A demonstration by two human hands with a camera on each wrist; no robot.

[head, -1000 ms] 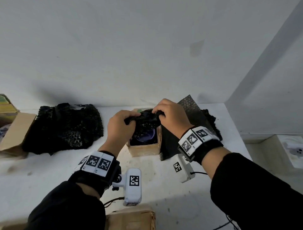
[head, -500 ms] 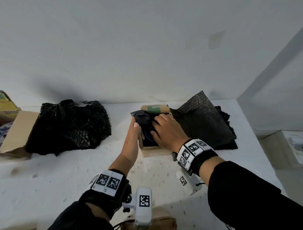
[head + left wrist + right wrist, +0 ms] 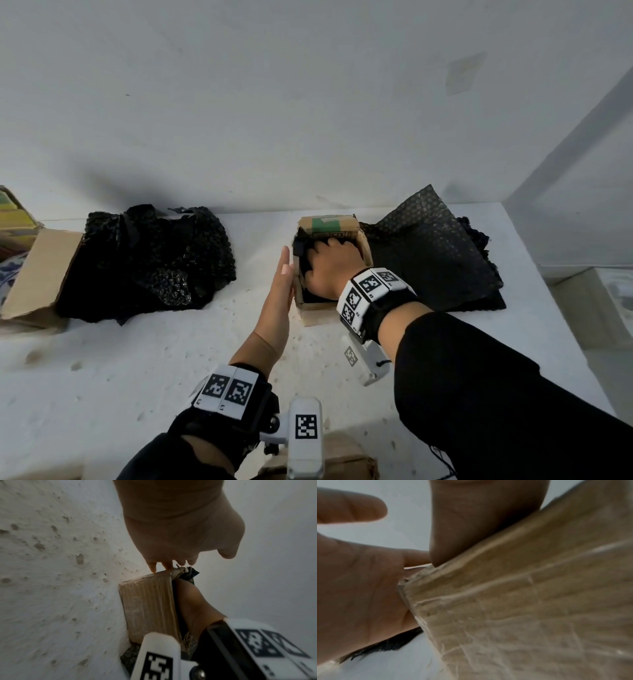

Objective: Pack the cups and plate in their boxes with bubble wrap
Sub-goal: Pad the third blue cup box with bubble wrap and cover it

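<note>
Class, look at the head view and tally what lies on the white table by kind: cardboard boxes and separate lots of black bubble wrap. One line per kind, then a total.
Cardboard boxes: 3 (small box under the hands, open box at left edge, box at near edge)
Black bubble wrap lots outside a box: 2 (crumpled pile, flat sheet)
Total: 5

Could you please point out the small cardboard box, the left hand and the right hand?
small cardboard box (image 3: 317, 313): head view, near wall.
left hand (image 3: 279, 301): head view, palm edge.
right hand (image 3: 330, 270): head view, back.
</note>
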